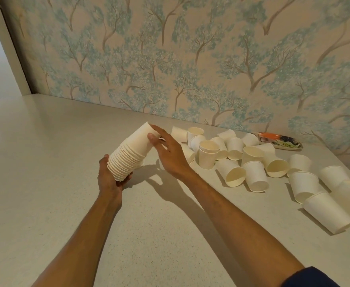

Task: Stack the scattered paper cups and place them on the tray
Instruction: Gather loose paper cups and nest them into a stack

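Observation:
My left hand [110,176] grips the rim end of a tilted stack of several nested white paper cups [131,152], held just above the counter. My right hand [166,151] rests its thumb and fingertips on the stack's top cup at the upper right end. Scattered white paper cups [234,175] lie to the right, some upright, most on their sides. A patterned tray [281,140] with orange and dark colours sits at the back right against the wall.
The pale speckled counter [56,162] stretches wide to the left and front. A tree-patterned wall [170,59] closes the back. More fallen cups [328,212] lie near the right edge of the view.

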Tool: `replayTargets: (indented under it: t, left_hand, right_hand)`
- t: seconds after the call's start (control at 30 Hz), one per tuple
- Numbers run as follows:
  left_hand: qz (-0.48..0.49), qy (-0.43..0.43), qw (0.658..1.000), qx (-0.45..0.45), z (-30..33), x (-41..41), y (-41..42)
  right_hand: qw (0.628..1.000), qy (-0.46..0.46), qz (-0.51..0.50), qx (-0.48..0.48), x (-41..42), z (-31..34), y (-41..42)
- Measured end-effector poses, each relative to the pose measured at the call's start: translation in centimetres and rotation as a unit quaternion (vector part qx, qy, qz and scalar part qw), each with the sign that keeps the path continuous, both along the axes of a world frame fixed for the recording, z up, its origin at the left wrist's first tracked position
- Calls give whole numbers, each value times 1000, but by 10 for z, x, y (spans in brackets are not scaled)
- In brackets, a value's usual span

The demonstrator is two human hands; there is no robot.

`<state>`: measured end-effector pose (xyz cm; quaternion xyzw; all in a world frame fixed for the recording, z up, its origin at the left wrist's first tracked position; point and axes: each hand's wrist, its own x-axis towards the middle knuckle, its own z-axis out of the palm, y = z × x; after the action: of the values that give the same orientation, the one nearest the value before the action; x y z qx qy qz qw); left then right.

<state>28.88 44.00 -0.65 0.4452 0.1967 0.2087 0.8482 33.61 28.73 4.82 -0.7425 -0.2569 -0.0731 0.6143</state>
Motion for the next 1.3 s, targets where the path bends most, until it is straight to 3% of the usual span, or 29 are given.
replayTargets:
  t: [0.1, 0.17, 0.23, 0.33, 0.53, 0.73, 1.0, 1.17, 1.3]
  left_hand:
    - [-2, -6, 1000, -2, -1, 0, 1]
    - [-3, -7, 1000, -1, -2, 0, 2]
    - [-4, -7, 1000, -1, -3, 0, 2]
    - [-3, -6, 1000, 0, -2, 0, 1]
    - [-1, -1, 1000, 4, -3, 1, 2]
    - [-14, 7, 999, 31, -5, 2, -2]
    - [-84, -1, 995, 50, 1, -5, -30]
    - [-138, -17, 989, 51, 11, -14, -57]
    - [-203, -16, 979, 12, 18, -24, -84]
  right_hand:
    - [987, -21, -160, -21, 9, -9, -8]
    - [948, -95, -249, -173, 16, -24, -18]
    - [906, -127, -245, -320, 19, -38, -24]
    - [891, -96, -216, -388, 26, -52, -26]
    - [954, -95, -187, -214, 14, -44, -38]
    - [986, -60, -138, -71, 2, -4, -67]
    - [994, -41, -75, -70, -16, 37, -98]
    - [996, 12, -81, 44, -32, 43, -100]
    - [993, 36, -95, 58, -50, 32, -98]
